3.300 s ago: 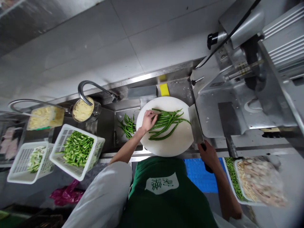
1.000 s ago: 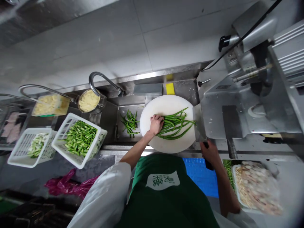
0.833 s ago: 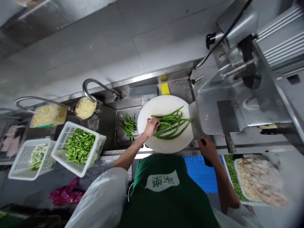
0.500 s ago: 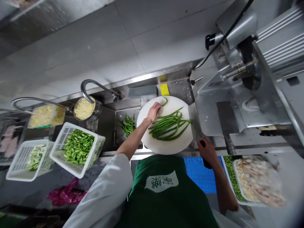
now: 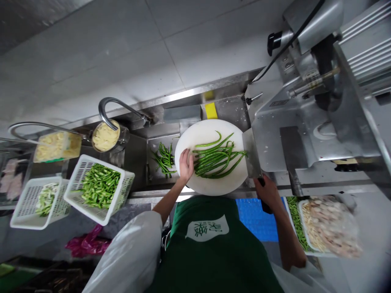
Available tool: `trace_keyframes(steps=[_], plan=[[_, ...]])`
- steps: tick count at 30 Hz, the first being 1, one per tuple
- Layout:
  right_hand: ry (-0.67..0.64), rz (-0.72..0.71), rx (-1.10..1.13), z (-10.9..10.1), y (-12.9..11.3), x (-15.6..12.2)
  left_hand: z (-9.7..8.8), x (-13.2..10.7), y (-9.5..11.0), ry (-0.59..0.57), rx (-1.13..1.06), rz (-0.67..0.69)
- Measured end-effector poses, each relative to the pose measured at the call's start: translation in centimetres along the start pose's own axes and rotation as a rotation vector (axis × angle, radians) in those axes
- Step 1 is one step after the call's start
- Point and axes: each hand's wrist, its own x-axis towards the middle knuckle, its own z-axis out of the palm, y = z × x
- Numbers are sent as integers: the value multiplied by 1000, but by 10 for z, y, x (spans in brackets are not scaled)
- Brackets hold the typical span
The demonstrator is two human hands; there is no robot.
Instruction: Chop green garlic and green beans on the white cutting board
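Note:
A round white cutting board (image 5: 214,184) lies on the steel counter in front of me. A bundle of long green beans (image 5: 218,158) is laid across it. My left hand (image 5: 185,165) rests flat with fingers stretched against the left ends of the beans. My right hand (image 5: 266,194) grips the dark handle of a cleaver (image 5: 251,156), whose wide blade stands at the board's right edge, beside the bean tips.
More green beans (image 5: 165,158) lie in a steel sink left of the board. Two white baskets (image 5: 97,189) (image 5: 39,201) of cut greens sit at left. A meat slicer (image 5: 311,122) stands at right. A tray of food (image 5: 330,226) is at lower right.
My left hand came back from the board's far edge, leaving one bean there, and now lies flat at the beans' left ends. The cleaver hand has stayed put.

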Motion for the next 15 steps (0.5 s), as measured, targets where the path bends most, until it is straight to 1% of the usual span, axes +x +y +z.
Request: trace_keyframes(steps=[1, 2, 4, 5, 7, 8, 9, 13, 15], plan=[[8, -3, -17, 0, -1, 1, 4, -18, 1, 51, -8, -53], [19, -5, -33, -1, -2, 2, 9, -35, 4, 66, -6, -83], [55, -20, -63, -3, -4, 3, 25, -59, 13, 32, 57, -96], [79, -32, -83, -4, -5, 3, 32, -66, 18, 0, 109, -91], [125, -54, -129, -8, -6, 2, 43, -69, 25, -40, 204, -83], [142, -58, -153, -11, -6, 0, 44, -68, 27, -49, 230, -82], [157, -54, -177, -13, -5, -3, 44, -66, 26, -56, 238, -78], [179, -5, -214, -21, 6, -19, 31, -63, 14, -52, 186, -47], [192, 18, -202, -23, 11, -27, 31, -65, 12, -28, 148, -57]])
